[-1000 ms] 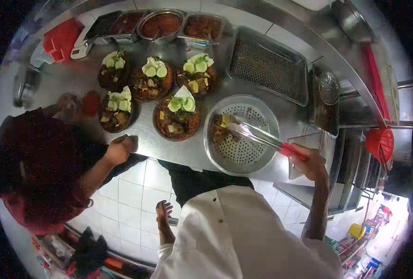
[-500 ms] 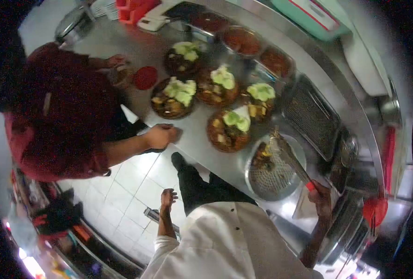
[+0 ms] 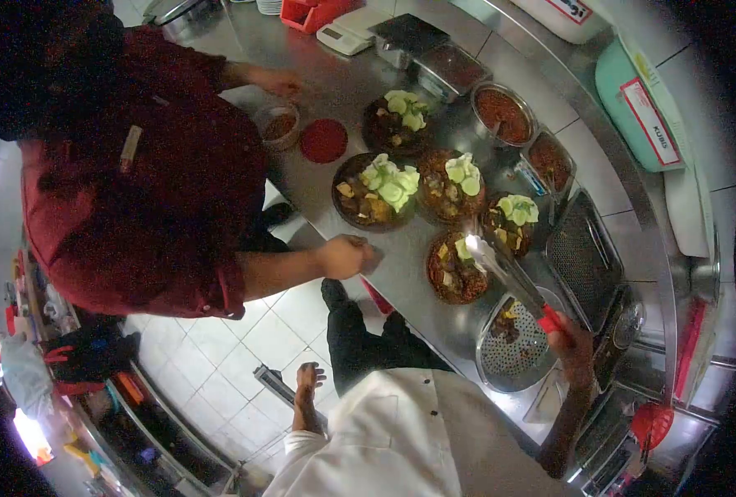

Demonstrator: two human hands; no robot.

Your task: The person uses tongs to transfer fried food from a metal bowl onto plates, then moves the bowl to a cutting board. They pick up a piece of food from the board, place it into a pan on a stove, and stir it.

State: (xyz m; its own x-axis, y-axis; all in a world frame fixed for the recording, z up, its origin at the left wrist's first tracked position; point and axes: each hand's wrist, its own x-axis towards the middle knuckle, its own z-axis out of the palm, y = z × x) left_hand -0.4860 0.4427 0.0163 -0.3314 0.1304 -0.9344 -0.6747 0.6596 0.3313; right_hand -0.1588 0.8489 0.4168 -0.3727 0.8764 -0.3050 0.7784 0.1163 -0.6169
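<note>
My right hand is closed around the red grip of long metal tongs. The tongs' tips are over the nearest of several dark round plates, which holds brown and yellowish food chunks and pale green slices partly hidden by the tips. Whether the tips grip anything cannot be made out. Beneath the grip lies a round perforated metal strainer with a few brown pieces at its far-left side. My left hand hangs beside my body above the floor, its fingers apart, holding nothing.
A person in a maroon shirt stands at the left, one hand by the counter edge. A red lid, a sauce tub, a bowl of red sauce and a dark ridged tray sit on the steel counter.
My right hand has brought the tongs from above the strainer to the nearest plate. The other person's far hand has moved away from the sauce tub. The view has shifted.
</note>
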